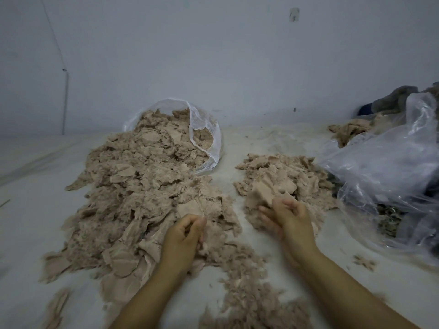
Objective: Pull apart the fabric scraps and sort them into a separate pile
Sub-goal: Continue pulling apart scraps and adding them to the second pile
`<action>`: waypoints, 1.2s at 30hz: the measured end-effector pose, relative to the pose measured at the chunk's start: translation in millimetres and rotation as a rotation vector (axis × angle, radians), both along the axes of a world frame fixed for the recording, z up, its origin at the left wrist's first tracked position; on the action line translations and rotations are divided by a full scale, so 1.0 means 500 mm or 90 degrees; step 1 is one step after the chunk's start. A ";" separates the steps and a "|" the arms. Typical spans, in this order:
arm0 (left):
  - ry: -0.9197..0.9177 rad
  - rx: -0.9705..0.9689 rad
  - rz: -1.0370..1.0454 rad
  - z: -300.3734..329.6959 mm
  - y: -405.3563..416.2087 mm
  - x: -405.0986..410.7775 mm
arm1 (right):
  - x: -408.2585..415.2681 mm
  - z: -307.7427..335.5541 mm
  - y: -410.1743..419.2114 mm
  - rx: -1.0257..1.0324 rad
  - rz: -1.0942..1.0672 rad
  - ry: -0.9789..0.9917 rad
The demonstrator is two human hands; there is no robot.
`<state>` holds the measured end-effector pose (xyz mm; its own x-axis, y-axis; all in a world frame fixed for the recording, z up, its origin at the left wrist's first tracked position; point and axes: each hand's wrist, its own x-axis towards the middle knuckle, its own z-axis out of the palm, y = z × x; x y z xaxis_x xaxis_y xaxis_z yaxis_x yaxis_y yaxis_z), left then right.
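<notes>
Landmark: we are taking the big pile point(142, 186) of beige scraps as our reference; it is spilling toward us out of a clear bag point(204, 136) lying at its far end.

Long axis: the big pile is running from the bag down toward us, so its near edge is lying right under our hands.

Sorted pile point(282, 176): a smaller heap is sitting to the right of the big pile, with a bare strip of the white surface point(28, 210) between them.

Left hand point(184, 233): we are resting it on the near right edge of the big pile, fingers curled narrow around a tuft of scrap.

Right hand point(287, 217): we are holding it at the near edge of the sorted pile, fingers bent around a flat scrap point(268, 188) that is standing up from them.

Key relation: the right hand is nearer the sorted pile, the left nearer the big pile; we judge that the held scrap only needs letting go where it is.

Loose fluff point(244, 281): fibres are trailing toward us from the big pile's near edge, between our forearms.

Other bags point(384, 167): crumpled clear plastic is lying far right of the big pile, beyond the sorted pile.
</notes>
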<state>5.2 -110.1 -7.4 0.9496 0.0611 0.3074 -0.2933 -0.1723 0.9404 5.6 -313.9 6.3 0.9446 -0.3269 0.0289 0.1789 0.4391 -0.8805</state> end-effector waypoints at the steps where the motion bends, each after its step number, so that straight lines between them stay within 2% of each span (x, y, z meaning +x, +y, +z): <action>1: -0.007 0.034 -0.006 -0.001 0.001 0.000 | -0.001 -0.006 0.000 -0.022 0.032 0.040; 3: 0.002 0.088 -0.030 -0.006 0.001 0.003 | -0.008 -0.022 0.009 -0.163 0.112 0.115; 5: 0.011 0.143 -0.059 -0.014 0.002 0.003 | -0.011 -0.037 0.025 -0.396 0.129 0.127; 7: 0.007 0.205 -0.066 -0.024 0.005 0.005 | -0.011 -0.048 0.038 -0.733 0.129 0.085; 8: -0.006 0.242 -0.059 -0.026 0.008 0.004 | -0.012 -0.050 0.043 -0.857 0.129 0.051; 9: -0.037 0.281 -0.047 -0.028 0.011 0.003 | -0.014 -0.049 0.048 -0.911 0.129 0.012; 11: -0.162 0.401 -0.019 -0.026 0.015 0.004 | -0.016 -0.054 0.052 -0.896 0.116 -0.073; 13: -0.260 0.502 -0.052 -0.029 0.013 0.010 | -0.022 -0.057 0.055 -0.853 0.120 -0.173; 15: -0.263 0.554 -0.110 -0.031 0.010 0.017 | -0.030 -0.054 0.059 -0.799 0.141 -0.244; 17: -0.232 0.585 -0.111 -0.033 0.013 0.026 | -0.031 -0.044 0.058 -0.696 0.130 -0.227; 18: -0.213 0.578 -0.085 -0.031 0.016 0.028 | -0.028 -0.040 0.053 -0.639 0.120 -0.194; 20: -0.184 0.482 -0.037 -0.026 0.019 0.029 | -0.021 -0.034 0.042 -0.549 0.138 -0.117; 22: -0.172 0.437 -0.062 -0.021 0.018 0.024 | -0.021 -0.033 0.039 -0.528 0.216 -0.048; 23: -0.165 0.443 -0.082 -0.022 0.016 0.019 | -0.024 -0.035 0.042 -0.556 0.242 -0.024; 25: -0.160 0.459 -0.119 -0.023 0.009 0.013 | -0.026 -0.039 0.051 -0.624 0.212 -0.042; 28: -0.151 0.496 -0.101 -0.017 0.006 0.017 | -0.020 -0.034 0.057 -0.623 0.124 -0.071; 30: -0.129 0.517 -0.060 -0.016 0.009 0.020 | -0.017 -0.029 0.049 -0.560 0.100 -0.048; 32: -0.125 0.530 -0.026 -0.016 0.014 0.020 | -0.016 -0.026 0.037 -0.423 0.115 -0.032; 34: -0.156 0.471 -0.004 -0.013 0.011 0.011 | -0.020 -0.021 0.032 -0.323 0.163 -0.015; 36: -0.160 0.391 -0.013 -0.011 0.002 0.001 | -0.025 -0.020 0.038 -0.338 0.218 -0.013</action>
